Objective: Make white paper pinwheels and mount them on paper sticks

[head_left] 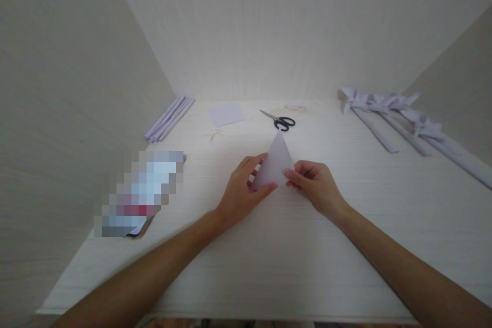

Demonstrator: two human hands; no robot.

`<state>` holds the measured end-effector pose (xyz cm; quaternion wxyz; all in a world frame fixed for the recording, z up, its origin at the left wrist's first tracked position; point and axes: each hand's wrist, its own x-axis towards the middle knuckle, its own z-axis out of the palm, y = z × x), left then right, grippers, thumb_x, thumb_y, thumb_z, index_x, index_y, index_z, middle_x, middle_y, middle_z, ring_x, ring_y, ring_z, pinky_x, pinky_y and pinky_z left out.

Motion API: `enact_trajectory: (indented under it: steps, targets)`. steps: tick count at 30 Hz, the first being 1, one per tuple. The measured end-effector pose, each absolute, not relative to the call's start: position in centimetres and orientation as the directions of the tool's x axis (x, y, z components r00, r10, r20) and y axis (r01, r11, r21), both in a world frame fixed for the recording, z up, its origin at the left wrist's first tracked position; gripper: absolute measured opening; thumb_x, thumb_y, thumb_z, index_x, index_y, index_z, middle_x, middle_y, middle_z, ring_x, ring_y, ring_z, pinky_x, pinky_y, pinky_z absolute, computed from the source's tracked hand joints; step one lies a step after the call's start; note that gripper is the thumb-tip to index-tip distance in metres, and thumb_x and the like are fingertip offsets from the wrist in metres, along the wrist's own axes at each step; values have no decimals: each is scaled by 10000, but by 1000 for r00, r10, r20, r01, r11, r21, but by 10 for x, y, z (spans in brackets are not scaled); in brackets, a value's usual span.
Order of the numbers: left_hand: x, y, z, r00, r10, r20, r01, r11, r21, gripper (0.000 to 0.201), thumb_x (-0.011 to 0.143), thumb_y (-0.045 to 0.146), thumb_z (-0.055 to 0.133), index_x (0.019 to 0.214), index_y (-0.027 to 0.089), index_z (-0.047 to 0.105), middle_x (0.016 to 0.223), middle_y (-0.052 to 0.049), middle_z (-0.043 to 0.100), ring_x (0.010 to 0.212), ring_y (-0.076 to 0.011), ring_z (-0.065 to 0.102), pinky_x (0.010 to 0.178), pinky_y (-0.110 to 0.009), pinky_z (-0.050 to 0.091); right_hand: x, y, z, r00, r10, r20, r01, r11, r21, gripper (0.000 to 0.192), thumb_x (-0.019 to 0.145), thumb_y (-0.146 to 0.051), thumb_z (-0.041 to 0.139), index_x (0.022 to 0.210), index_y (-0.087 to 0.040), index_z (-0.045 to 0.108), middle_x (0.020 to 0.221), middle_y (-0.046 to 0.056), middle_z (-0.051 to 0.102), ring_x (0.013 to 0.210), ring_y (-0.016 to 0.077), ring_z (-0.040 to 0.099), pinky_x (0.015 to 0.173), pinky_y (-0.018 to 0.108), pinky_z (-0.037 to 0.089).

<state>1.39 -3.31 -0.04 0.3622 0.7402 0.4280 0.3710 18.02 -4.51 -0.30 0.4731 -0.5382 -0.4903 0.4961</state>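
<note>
**Hands pinch a folded paper triangle at mid-frame**

Paper is the material nearly everywhere on this pale wood-grain tabletop (269,246). At the centre of the frame, a pale lilac folded paper triangle (274,164) stands tilted with its apex pointing away toward the back wall, and both hands meet at its lower edge. The left hand (240,192) cups the left corner, thumb in front and fingers closed behind the sheet. The right hand (317,184) nips the lower right corner between thumb and forefinger, the other fingers curled in. Holding at both base corners looks like a way to keep the crease flat and the layers aligned; that is a judgement.

Just beyond the apex, upper centre, lie black-handled scissors (280,120), blades shut, apart from the triangle. Left of them rests a flat lilac paper square (226,114). Further left, a bundle of rolled lilac paper sticks (169,119) lies against the side wall. At upper right, long folded lilac paper strips with knotted ends (400,118) fan out along the table. A blurred flat packet (140,192) sits at left.
</note>
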Motion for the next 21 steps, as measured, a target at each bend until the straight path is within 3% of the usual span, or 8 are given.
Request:
enact_trajectory:
  steps: [4,8,11,13,16,21]
  targets:
    - [14,-33,-2,407,885,227,333,-375,865,606,621,358,612,1170,212,399,1055,-77,475,718,-110,495,466,-171,433,179,-46,0,19,998,-52,127,-54,-990,353,588,-373,645,450,-166,395,393,-64,400,364,39,282,362,191,164]
    - [14,-33,-2,420,883,211,292,-352,889,505,675,281,559,1156,208,424,1005,-67,514,692,-99,498,491,-170,434,178,-48,2,-17,1000,-26,244,-21,-970,373,579,-376,635,408,-165,379,394,-64,340,381,41,252,370,200,168]
    - [13,-32,-2,367,920,140,250,-242,937,298,744,306,465,987,154,548,841,-44,574,673,-108,508,527,-191,427,178,-49,2,-53,998,-41,247,-27,-969,350,557,-397,632,422,-161,412,404,-61,325,390,45,246,370,202,162]
    - [12,-32,-3,299,953,54,212,-121,970,292,757,365,434,788,125,598,682,-18,575,612,-109,509,513,-204,413,178,-50,1,-72,996,-54,239,-36,-970,347,562,-414,621,431,-159,424,409,-59,320,393,48,248,371,203,168]
    - [12,-29,-5,220,973,-68,59,57,997,323,708,416,494,645,115,595,577,0,561,535,-104,505,489,-217,405,178,-50,-1,-72,995,-73,260,-52,-964,348,613,-435,577,453,-154,449,420,-50,334,395,53,264,371,204,185]
    - [14,-24,-4,242,949,-202,-280,268,922,308,650,405,576,688,101,601,553,-22,588,511,-125,538,505,-260,442,177,-49,-2,-72,996,-53,281,-31,-959,345,633,-429,568,452,-150,477,426,-42,356,395,53,270,363,204,180]
